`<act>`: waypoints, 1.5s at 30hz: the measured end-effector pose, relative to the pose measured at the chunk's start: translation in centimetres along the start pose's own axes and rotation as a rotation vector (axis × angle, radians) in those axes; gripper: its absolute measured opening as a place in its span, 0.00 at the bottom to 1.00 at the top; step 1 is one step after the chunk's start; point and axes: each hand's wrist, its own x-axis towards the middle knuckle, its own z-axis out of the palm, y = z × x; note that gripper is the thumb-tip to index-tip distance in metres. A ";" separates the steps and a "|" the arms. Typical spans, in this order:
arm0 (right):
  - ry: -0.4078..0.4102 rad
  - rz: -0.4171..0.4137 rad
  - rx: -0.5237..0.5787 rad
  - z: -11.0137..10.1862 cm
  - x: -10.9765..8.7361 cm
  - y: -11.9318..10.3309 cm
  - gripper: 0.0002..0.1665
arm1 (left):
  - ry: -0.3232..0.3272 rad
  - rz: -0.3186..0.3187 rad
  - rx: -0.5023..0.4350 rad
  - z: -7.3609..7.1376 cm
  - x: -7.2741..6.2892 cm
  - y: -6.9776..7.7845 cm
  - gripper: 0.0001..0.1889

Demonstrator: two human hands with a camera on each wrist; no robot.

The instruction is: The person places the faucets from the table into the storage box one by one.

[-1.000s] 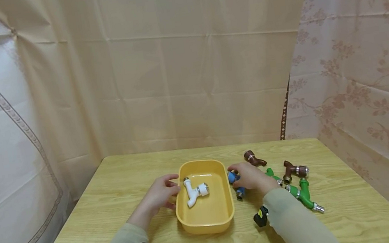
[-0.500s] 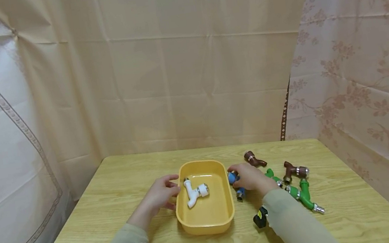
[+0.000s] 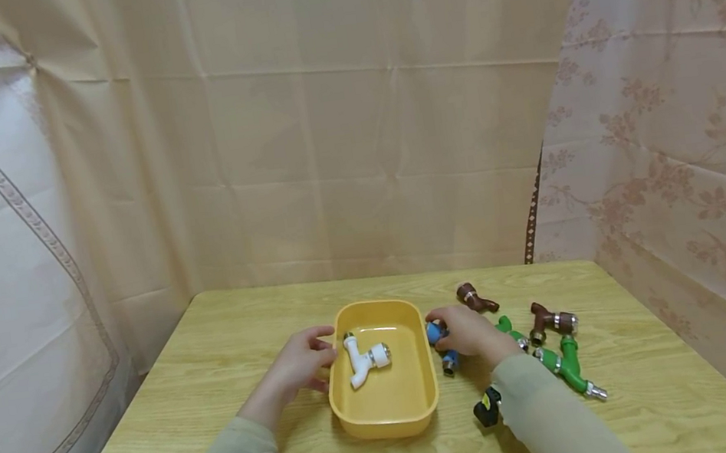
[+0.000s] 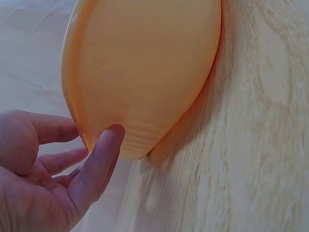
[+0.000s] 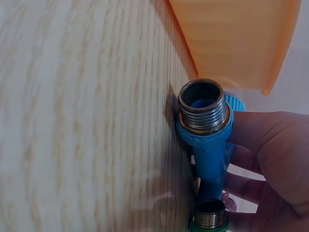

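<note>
Blue tap in right hand, white tap inside yellow tub, left hand spread alongside

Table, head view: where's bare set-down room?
Bare table left of left hand and behind yellow tub, toward curtain; also tub floor right of white tap. Crowded: right of tub, with right hand, blue tap, green taps, brown taps.

a curtained booth: drapes hang on three sides of a wood-grain table.
</note>
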 end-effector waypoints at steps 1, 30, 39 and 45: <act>0.000 0.002 0.000 0.0 0.0 0.0 0.29 | 0.000 0.000 0.001 0.0 0.0 0.0 0.28; 0.031 -0.008 0.093 -0.9 -0.7 0.9 0.31 | 0.000 0.002 0.007 0.1 0.0 0.0 0.27; 0.058 -0.026 0.111 -1.7 -1.0 0.9 0.30 | 0.004 0.005 0.010 0.1 0.0 0.0 0.27; 0.071 -0.007 0.117 -2.3 -1.2 0.8 0.30 | 0.003 0.009 0.003 0.0 0.0 -0.1 0.28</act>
